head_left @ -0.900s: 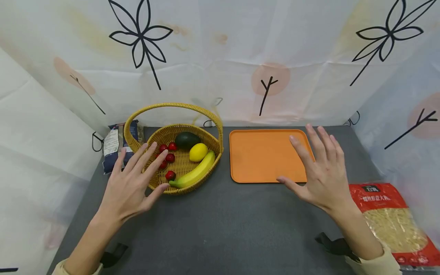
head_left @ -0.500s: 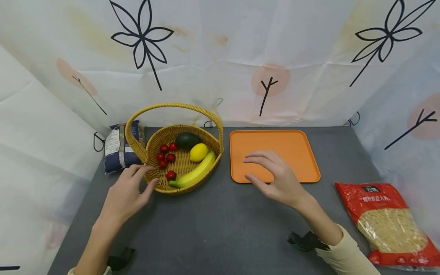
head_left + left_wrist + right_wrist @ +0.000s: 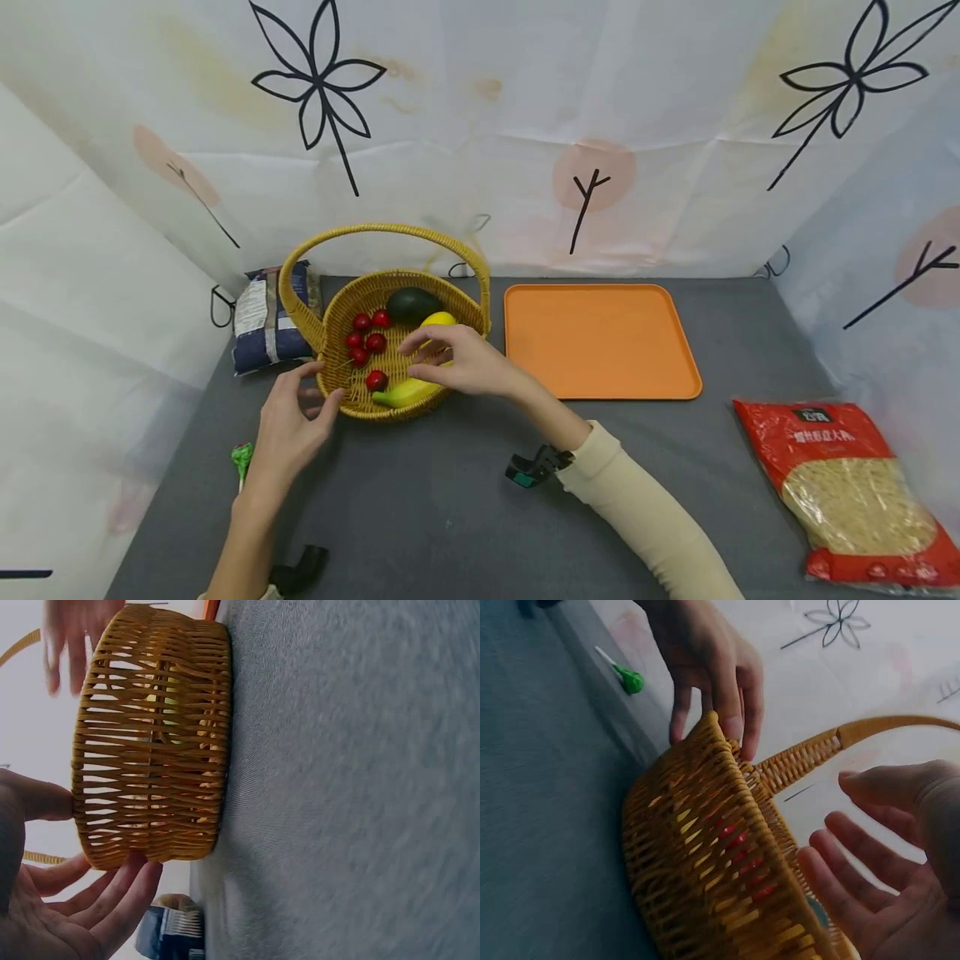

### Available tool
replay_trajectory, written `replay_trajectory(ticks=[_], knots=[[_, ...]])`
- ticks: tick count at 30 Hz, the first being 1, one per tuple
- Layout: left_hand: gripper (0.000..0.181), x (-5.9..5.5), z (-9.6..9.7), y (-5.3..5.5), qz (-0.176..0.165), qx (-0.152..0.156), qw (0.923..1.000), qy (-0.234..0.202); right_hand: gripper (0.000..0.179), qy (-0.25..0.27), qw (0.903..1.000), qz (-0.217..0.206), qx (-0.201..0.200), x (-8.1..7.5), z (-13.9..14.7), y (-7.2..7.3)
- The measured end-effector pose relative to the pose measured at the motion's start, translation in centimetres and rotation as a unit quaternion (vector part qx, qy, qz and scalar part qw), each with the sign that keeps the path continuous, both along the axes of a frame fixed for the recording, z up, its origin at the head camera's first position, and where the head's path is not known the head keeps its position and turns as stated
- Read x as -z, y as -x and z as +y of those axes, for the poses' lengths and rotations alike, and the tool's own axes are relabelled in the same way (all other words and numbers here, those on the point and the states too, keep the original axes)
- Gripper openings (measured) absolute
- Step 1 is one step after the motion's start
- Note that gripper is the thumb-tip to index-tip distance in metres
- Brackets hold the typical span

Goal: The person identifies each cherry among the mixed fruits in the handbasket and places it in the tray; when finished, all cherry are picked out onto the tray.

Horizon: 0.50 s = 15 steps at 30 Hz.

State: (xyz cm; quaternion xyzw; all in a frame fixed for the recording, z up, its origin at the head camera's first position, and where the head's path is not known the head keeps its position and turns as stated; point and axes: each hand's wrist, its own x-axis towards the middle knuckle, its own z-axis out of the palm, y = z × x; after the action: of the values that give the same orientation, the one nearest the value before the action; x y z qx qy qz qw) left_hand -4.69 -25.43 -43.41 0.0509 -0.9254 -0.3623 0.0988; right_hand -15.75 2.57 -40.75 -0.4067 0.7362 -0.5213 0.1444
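A yellow wicker basket [image 3: 360,291] with a tall arched handle stands at the back left. Inside lie a dark green avocado [image 3: 414,306], a lemon [image 3: 441,318], a banana [image 3: 405,393] and several red cherries [image 3: 376,342]. My left hand [image 3: 291,429] holds the basket's left end, thumb at the rim and fingertips against the woven wall [image 3: 150,787]. Over the basket's right side hovers my right hand [image 3: 465,360], fingers loosely bent and nothing in them. It partly hides the lemon and banana.
An orange tray [image 3: 600,342] lies right of the basket. At the far right is a red pasta bag [image 3: 847,492]. A dark blue packet [image 3: 262,321] stands behind the basket's left end. Beside my left forearm lies a green lollipop [image 3: 242,456].
My right hand has swept left from beyond the tray to above the basket. My left hand has lowered from over the cherries onto the basket's left end, and the lollipop has come into view.
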Motion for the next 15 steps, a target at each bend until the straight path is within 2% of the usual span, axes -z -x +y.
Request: replay_trajectory(ticks=[7,10,15], knots=[[0.054,0.3,0.4,0.2,-0.008,-0.025,0.9994,-0.025,0.032,-0.062,0.9976,-0.03,0.003,0.6,-4.8,3.2],[0.054,0.5,0.5,0.1,-0.011,-0.036,0.9989,-0.029,0.032,-0.097,0.9944,-0.04,0.014,1.0,-6.4,3.9],[0.053,0.7,0.7,-0.2,-0.006,-0.047,0.998,-0.042,0.027,-0.132,0.9883,-0.054,0.054,1.9,-8.3,4.6]])
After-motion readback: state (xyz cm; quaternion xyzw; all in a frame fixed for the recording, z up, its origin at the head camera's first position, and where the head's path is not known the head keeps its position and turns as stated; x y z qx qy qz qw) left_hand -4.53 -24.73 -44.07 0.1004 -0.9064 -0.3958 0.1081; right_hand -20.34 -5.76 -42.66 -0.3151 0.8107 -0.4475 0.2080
